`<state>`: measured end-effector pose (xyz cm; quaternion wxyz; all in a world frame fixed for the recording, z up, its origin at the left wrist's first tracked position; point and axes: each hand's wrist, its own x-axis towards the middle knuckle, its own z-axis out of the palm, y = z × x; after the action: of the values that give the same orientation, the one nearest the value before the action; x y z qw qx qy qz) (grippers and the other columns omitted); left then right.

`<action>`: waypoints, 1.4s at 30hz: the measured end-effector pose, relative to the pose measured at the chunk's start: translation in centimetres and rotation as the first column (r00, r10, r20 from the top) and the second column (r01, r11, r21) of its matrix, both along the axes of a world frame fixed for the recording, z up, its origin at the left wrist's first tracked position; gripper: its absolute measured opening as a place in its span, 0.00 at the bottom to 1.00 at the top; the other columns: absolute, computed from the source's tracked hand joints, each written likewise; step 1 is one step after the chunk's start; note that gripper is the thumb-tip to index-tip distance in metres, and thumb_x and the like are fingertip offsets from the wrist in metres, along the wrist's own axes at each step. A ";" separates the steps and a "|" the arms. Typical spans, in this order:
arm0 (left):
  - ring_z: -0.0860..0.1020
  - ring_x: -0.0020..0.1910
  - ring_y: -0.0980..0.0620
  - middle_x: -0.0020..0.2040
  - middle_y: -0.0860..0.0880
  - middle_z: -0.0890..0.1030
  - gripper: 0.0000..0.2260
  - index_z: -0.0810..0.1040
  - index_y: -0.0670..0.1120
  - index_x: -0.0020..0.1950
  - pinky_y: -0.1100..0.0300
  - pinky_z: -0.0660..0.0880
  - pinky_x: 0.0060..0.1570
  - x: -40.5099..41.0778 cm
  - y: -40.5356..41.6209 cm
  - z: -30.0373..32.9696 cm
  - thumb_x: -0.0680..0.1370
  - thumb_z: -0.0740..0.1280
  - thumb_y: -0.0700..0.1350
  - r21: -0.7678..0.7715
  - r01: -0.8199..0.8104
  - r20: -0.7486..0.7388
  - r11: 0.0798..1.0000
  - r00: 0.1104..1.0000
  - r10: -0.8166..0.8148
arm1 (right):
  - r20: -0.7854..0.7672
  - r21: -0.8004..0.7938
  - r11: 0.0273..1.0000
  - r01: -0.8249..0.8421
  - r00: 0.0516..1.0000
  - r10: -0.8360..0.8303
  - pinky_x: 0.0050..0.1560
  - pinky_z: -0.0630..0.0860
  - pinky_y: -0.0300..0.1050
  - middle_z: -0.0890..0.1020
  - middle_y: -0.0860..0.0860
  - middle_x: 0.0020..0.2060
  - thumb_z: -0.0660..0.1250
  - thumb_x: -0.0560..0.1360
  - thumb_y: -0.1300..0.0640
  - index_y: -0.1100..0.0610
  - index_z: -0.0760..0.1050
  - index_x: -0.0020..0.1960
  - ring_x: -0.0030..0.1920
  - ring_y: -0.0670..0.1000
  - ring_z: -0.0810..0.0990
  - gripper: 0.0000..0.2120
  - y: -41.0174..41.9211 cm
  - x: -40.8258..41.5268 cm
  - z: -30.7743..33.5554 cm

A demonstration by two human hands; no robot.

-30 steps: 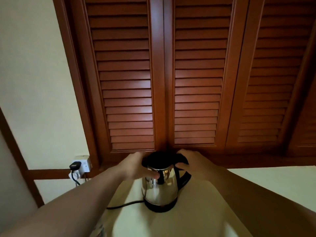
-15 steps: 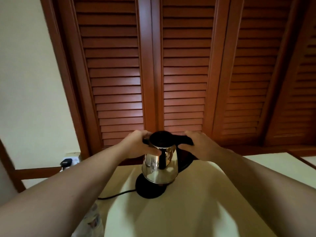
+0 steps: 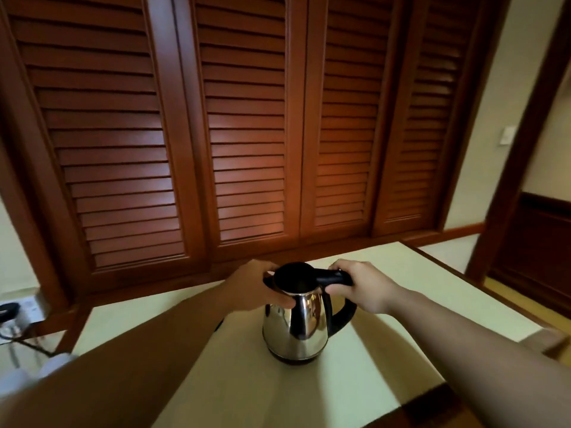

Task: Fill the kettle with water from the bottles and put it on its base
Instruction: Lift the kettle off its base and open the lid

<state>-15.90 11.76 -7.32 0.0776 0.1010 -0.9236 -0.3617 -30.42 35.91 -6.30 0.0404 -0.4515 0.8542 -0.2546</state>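
A steel kettle (image 3: pixel 295 330) with a black lid and black handle stands upright on the cream table (image 3: pixel 411 273). My left hand (image 3: pixel 255 288) is wrapped around its upper body on the spout side. The top of the handle is gripped by my right hand (image 3: pixel 363 287). A dark sliver that may be the kettle's base (image 3: pixel 218 326) peeks out behind my left forearm; the rest is hidden. Blurred pale shapes at the lower left look like bottle tops (image 3: pixel 57 364).
Louvred wooden doors (image 3: pixel 247 134) rise right behind the table. A wall socket with a black plug (image 3: pixel 18 308) and cable sits low on the left. To the right, the table's edge meets a dark doorway (image 3: pixel 531 242).
The kettle has come up off its black base and now stands further right on the table, both hands still on it. The view has swung right and down.
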 end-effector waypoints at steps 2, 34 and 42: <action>0.84 0.54 0.57 0.54 0.57 0.87 0.33 0.84 0.54 0.60 0.46 0.81 0.60 -0.6 1.0 -0.6 0.58 0.83 0.62 0.007 0.018 -0.013 1.000 1.000 -0.018 | 0.017 0.007 1.000 0.016 1.000 -0.016 0.51 0.77 0.48 0.83 0.46 0.46 0.73 0.77 0.48 0.46 0.77 0.54 0.47 0.49 0.80 0.08 1.4 -0.2 -0.5; 0.80 0.41 0.59 0.43 0.55 0.84 0.26 0.85 0.54 0.47 0.61 0.71 0.42 -0.1 3.5 -3.6 0.55 0.79 0.66 0.070 -0.094 -0.057 0.993 0.994 0.098 | 0.023 -0.307 0.952 -0.006 1.000 0.014 0.63 0.72 0.28 0.76 0.40 0.68 0.84 0.66 0.54 0.39 0.64 0.76 0.61 0.29 0.75 0.46 3.6 2.2 -2.1; 0.82 0.52 0.54 0.51 0.57 0.84 0.31 0.81 0.54 0.58 0.57 0.78 0.52 0.7 4.2 -4.9 0.59 0.83 0.61 0.184 -0.208 -0.063 0.961 0.973 0.223 | 0.091 -0.384 0.910 0.158 0.987 -0.133 0.68 0.67 0.37 0.72 0.27 0.66 0.81 0.69 0.49 0.29 0.56 0.75 0.66 0.27 0.68 0.47 5.6 4.2 -5.5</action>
<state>-15.19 15.94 -12.23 0.1456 0.1923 -0.8675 -0.4350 -26.27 41.52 -11.85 -0.0422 -0.3775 0.8160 -0.4357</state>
